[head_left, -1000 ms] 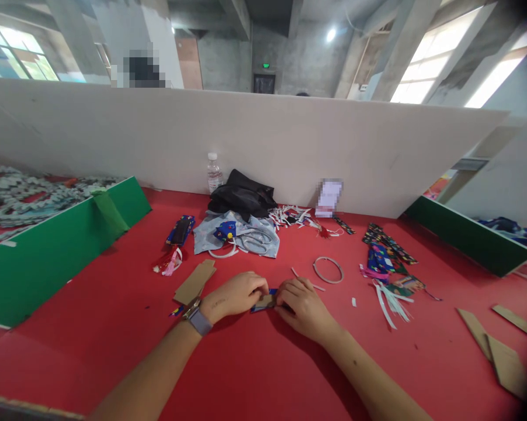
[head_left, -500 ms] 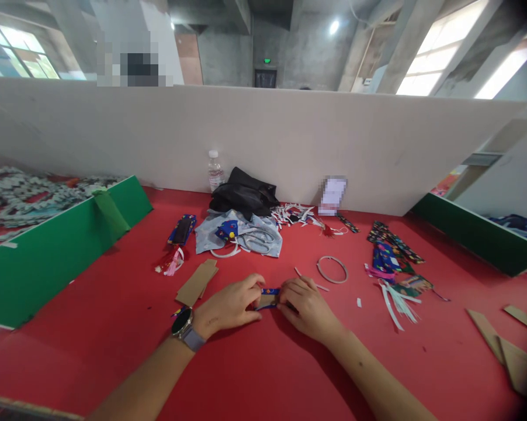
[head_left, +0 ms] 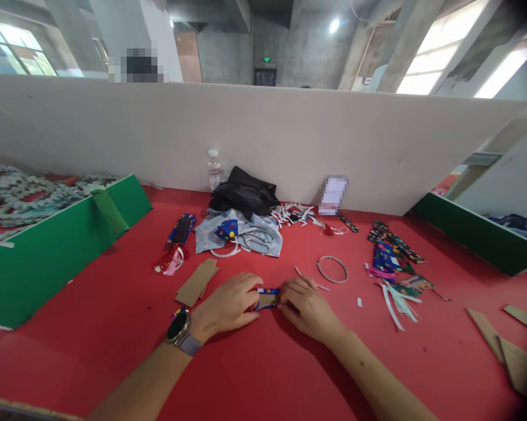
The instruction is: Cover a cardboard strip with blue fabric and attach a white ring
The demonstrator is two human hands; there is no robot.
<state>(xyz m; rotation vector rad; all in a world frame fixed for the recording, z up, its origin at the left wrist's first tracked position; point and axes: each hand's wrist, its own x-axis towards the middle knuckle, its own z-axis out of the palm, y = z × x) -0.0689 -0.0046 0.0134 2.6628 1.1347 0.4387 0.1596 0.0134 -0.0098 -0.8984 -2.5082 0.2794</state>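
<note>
Blue patterned fabric (head_left: 271, 290) along the far edge of a short brown cardboard strip (head_left: 267, 300), head view: the piece is laid flat on the smooth red bench (head_left: 263, 374), between the two hands. Its right end is gripped beneath the bent fingers of the right hand (head_left: 307, 305). Its left end is met by the left hand (head_left: 232, 301), whose thumb and forefinger are parted; whether that end is pinched by the remaining fingers cannot be told. Beyond the left wrist, flat brown cardboard pieces (head_left: 196, 282) are overlapped; beyond the right hand, a round pale grey ring (head_left: 333, 282) is seen, and a thin white strip (head_left: 322, 287) is partly hidden by the fingers.

Likely faults, as judged: the fabric could be creased or lifted if the ends were pressed unevenly; the cardboard could be slid askew were its left end insufficiently held.

Compared with one second earlier, the left fingertips, then curled over the piece, are set at its left end, and more cardboard is exposed. The right hand is held much as before.
</note>
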